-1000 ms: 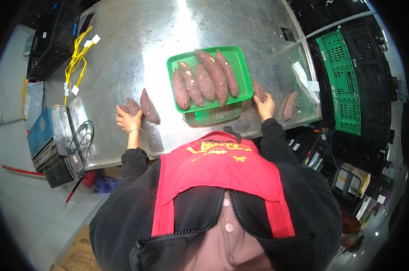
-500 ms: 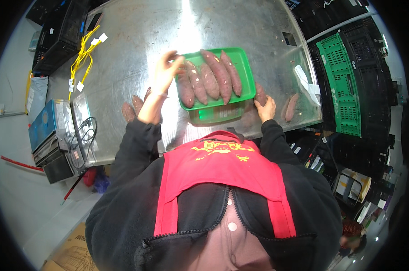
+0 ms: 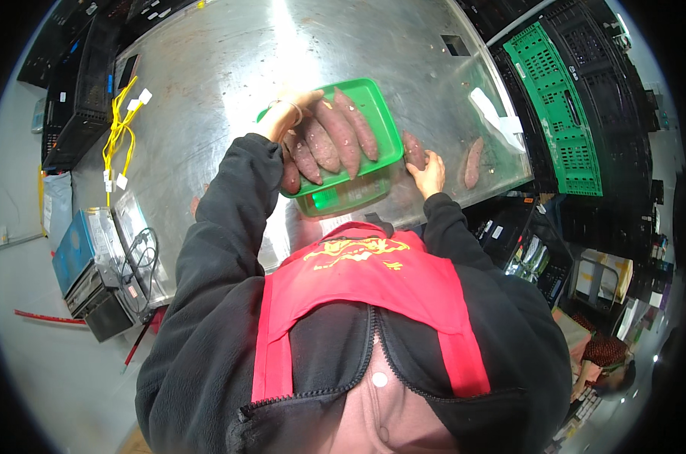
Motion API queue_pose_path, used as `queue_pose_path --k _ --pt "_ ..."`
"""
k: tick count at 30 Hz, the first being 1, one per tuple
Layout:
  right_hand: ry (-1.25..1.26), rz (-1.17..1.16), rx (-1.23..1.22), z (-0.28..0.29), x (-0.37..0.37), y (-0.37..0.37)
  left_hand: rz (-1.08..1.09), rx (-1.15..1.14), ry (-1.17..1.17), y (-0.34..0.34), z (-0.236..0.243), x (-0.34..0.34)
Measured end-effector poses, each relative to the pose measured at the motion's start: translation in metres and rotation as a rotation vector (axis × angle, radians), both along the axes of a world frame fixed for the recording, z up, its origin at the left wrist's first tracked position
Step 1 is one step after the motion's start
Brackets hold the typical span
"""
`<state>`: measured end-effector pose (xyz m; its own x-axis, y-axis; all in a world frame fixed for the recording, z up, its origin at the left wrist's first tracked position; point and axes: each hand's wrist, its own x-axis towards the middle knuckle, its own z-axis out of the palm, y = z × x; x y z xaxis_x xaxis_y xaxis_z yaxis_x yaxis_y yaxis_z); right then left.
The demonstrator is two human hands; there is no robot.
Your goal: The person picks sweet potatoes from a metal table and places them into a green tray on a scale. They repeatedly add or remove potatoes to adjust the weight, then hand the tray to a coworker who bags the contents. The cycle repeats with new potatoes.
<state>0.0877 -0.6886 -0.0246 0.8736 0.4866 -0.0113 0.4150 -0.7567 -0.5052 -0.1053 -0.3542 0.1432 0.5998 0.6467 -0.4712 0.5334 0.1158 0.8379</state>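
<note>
A shallow green tray (image 3: pixel 386 130) holds several purple-skinned sweet potatoes (image 3: pixel 356 125) lying side by side, their ends pointing away from me and toward me. Beneath its near side shows a see-through, greenish container (image 3: pixel 358 195). Over the tray's far left part reaches my left hand (image 3: pixel 288 113); its fingers are partly hidden and blurred, so their grip is unclear. To the right of the tray, my right hand (image 3: pixel 430 175) has its fingers around the near end of a sweet potato (image 3: pixel 414 150) lying on the metal table (image 3: pixel 229 68).
Another sweet potato (image 3: pixel 473 163) lies near the table's right edge, below a white strip-like object (image 3: pixel 494 119). Yellow cables (image 3: pixel 118 129) and a blue box (image 3: pixel 76 250) are at left. Crates, one of them green (image 3: pixel 558 110), stand beyond the right edge.
My left hand has moved right and over the tray, with its forearm now covering most of the sweet potatoes on the left. My right hand stays at its sweet potato. The whole view has shifted slightly.
</note>
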Motion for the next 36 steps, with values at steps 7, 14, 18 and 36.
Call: queue_pose_path --k 7,14,18,36 --pt "0.166 -0.022 0.009 -0.007 0.013 -0.004 0.176 -0.190 -0.199 0.022 -0.042 0.006" --pt "0.332 -0.051 0.079 0.004 0.017 0.001 0.115 -0.107 -0.384 0.015 0.002 -0.026" --pt "0.724 -0.198 0.444 0.037 0.004 0.012 0.266 -0.020 -0.642 0.014 0.054 -0.085" --pt "0.277 0.389 0.294 0.149 -0.149 0.153 0.460 0.651 0.224 0.023 -0.006 -0.429"
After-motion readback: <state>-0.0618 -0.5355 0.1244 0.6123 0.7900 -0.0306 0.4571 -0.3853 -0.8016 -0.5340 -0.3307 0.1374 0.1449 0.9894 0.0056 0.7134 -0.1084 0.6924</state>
